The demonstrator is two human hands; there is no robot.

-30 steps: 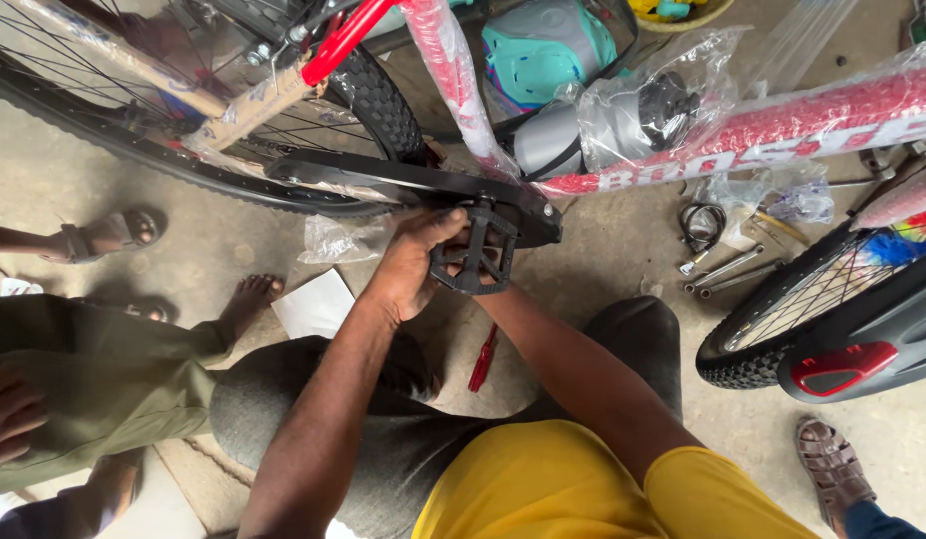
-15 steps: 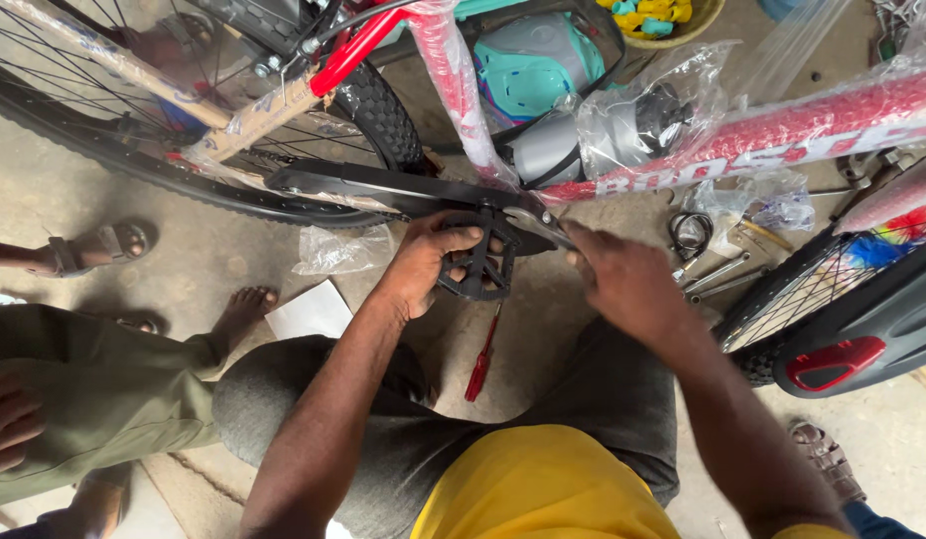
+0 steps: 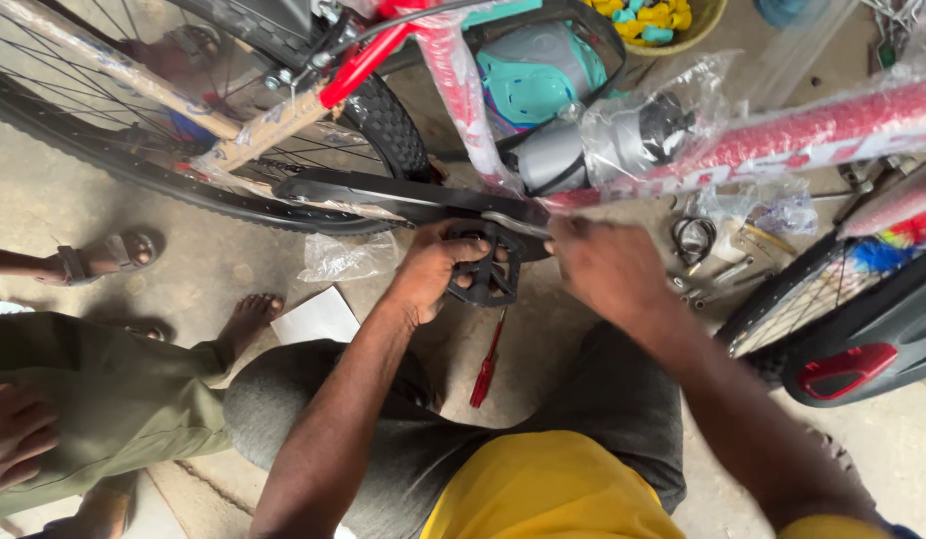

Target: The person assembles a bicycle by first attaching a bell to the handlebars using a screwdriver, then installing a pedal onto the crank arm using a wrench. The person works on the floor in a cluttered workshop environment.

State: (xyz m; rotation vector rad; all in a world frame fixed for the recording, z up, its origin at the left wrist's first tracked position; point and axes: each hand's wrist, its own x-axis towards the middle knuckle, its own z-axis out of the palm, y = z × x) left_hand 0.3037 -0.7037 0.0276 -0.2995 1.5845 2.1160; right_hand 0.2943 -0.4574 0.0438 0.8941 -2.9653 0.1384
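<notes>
Big picture first: a new bicycle fills the top of the view, its red frame tubes wrapped in clear plastic and brown paper. A knobby rear wheel sits on the left, another wheel with a red reflector on the right. Below it the person crouches, grey trousers and yellow shirt, both arms reaching up to the crank area.

Now the work itself. The black pedal sits right at the end of the crank arm, just under the frame. The left hand is wrapped around the pedal body, fingers curled over it, gripping it firmly. The right hand is clenched just beside the pedal's inner end, on what looks like a slim metal tool at the axle; I cannot tell exactly what it pinches. Judging from that, the pedal looks placed on the crank and is being tightened. The wrapping remains on the tubes, so plenty of assembly looks left.

Down on the bare concrete floor: a red-handled screwdriver lies between the person's knees, a white sheet and a crumpled plastic bag near it, and loose spanners and small parts at right. Another person in olive trousers sits at left, sandalled feet close by. It looks like a cluttered workshop, with a teal helmet behind the frame.
</notes>
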